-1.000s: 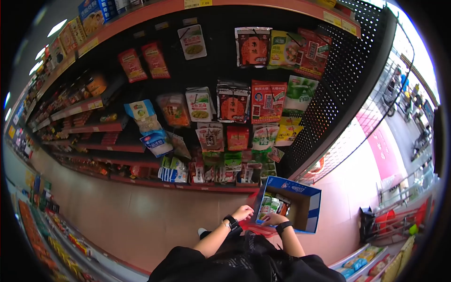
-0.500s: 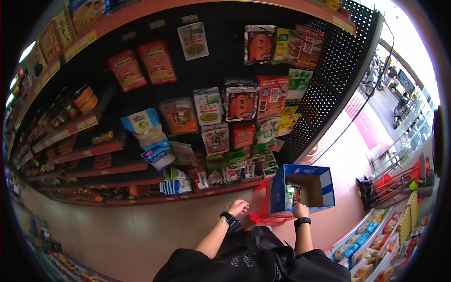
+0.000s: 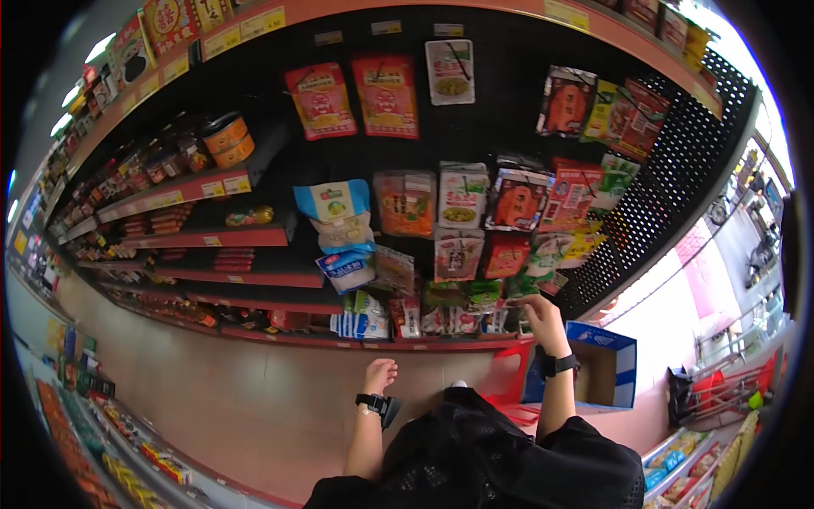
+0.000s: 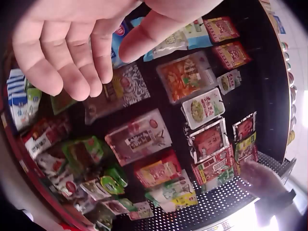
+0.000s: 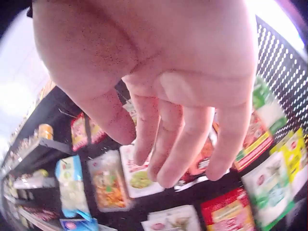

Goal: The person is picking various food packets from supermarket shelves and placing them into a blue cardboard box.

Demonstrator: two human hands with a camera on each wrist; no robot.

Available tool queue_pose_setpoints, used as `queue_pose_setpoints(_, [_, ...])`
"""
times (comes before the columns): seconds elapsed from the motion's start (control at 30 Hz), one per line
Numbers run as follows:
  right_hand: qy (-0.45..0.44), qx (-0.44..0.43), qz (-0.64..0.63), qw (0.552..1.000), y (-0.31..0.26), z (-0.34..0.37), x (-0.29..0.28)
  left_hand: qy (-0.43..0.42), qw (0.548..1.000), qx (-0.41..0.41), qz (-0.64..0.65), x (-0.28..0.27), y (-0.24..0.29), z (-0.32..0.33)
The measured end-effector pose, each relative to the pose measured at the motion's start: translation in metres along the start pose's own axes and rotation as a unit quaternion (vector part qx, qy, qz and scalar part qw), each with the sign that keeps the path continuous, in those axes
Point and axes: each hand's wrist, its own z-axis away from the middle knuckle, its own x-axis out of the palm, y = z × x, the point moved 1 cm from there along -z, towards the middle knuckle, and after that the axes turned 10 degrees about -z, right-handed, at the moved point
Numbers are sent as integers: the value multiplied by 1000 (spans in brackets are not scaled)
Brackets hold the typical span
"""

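My right hand (image 3: 544, 326) reaches up and forward before the lower hanging packets, holding nothing. Its fingers hang loosely extended in the right wrist view, in front of a white packet with a green dish on it (image 5: 138, 179) and near a red packet (image 5: 227, 211). My left hand (image 3: 381, 374) hovers low over the floor with loosely bent fingers and no object in it. In the left wrist view its fingers overlap a clear-and-brown packet (image 4: 126, 89) on the rack. Beside my right forearm stands an open blue cardboard box (image 3: 626, 373), its contents mostly hidden from here.
Several seasoning packets, such as a black-and-orange one (image 3: 519, 200), hang on a black rack. A red plastic stool-like piece (image 3: 507, 383) is beside the box. Perforated metal (image 3: 670, 212) closes the rack's right side. Shelves with jars and cans (image 3: 227, 140) extend left; a trolley (image 3: 721, 390) stands right.
My right hand has left the box and risen forward to the rack. My left hand has drawn left and back. The head view has turned, shifting the packets rightward.
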Motion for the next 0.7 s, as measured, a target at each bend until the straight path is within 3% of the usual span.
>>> queue_pose_setpoints(0.03, [-25,-11,-54,998,2,-11,15,26,1000,6,-4,-5,10,3])
queue_pose_setpoints(0.07, [-82,61,-112,988,-27,-19,24,35,999,8,-3,-10,18,1])
queue_pose_setpoints(0.13, [-77,-1,-209,975,-24,-43,49,85,983,162,-23,-17,36,-5])
queue_pose_setpoints(0.2, [-110,11,-213,971,-29,-71,59,123,973,197,-3,-14,74,-4])
queue_pose_setpoints(0.33, [-124,-38,-242,962,-39,-136,71,71,921,382,-17,-4,168,-8])
queue_pose_setpoints(0.47, [-137,-86,-285,945,-74,-198,74,-18,915,402,-4,20,264,-12])
queue_pose_setpoints(0.53, [-136,-204,-194,950,-83,-224,75,-78,907,412,47,32,303,-25])
queue_pose_setpoints(0.57, [-151,-183,-227,945,-92,-233,77,-85,890,445,51,39,323,-33])
queue_pose_setpoints(0.6, [-152,-231,-194,941,-98,-244,79,-91,873,477,54,46,342,-40])
queue_pose_setpoints(0.7, [-182,-280,-151,930,-118,-265,76,3,848,529,25,64,388,-67])
